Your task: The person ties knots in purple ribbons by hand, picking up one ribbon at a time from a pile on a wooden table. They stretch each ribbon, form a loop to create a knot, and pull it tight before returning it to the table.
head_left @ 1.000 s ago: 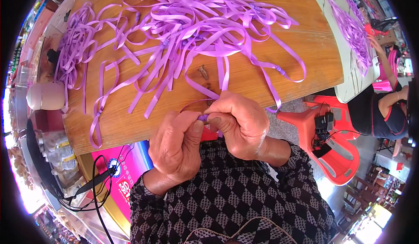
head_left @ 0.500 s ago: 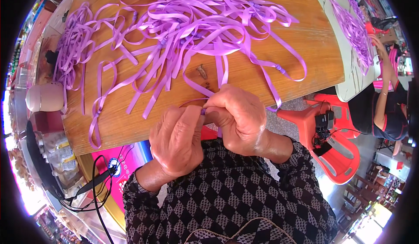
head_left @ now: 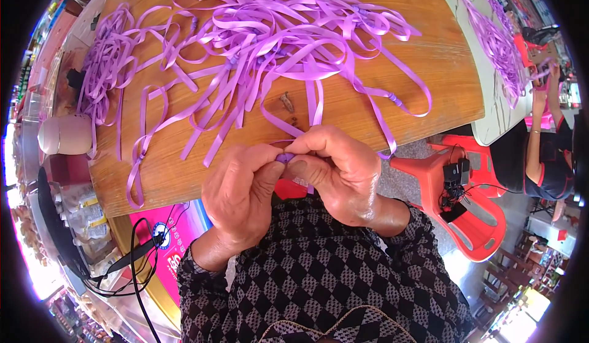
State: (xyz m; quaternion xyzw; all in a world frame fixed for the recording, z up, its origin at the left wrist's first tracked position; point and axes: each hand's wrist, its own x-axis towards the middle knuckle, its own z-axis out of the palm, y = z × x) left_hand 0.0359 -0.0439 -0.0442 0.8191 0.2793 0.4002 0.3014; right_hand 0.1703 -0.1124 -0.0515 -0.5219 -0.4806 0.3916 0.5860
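We pinch a small purple ribbon piece [head_left: 285, 157] at the near edge of the wooden tabletop [head_left: 442, 67]. It is flat, glossy and narrow, mostly hidden, with one strip of it trailing up toward the loose tangle of purple ribbons [head_left: 270, 33].

Purple ribbon [head_left: 286, 157] mostly behind fingers [head_left: 307, 170]

Bright daylight, evenly exposed at centre. Highlights blow out at the lower left rim. Fisheye distortion bends the counter [head_left: 442, 61] edges; a black vignette frames the circular field. Centre focus is sharp; periphery softens.
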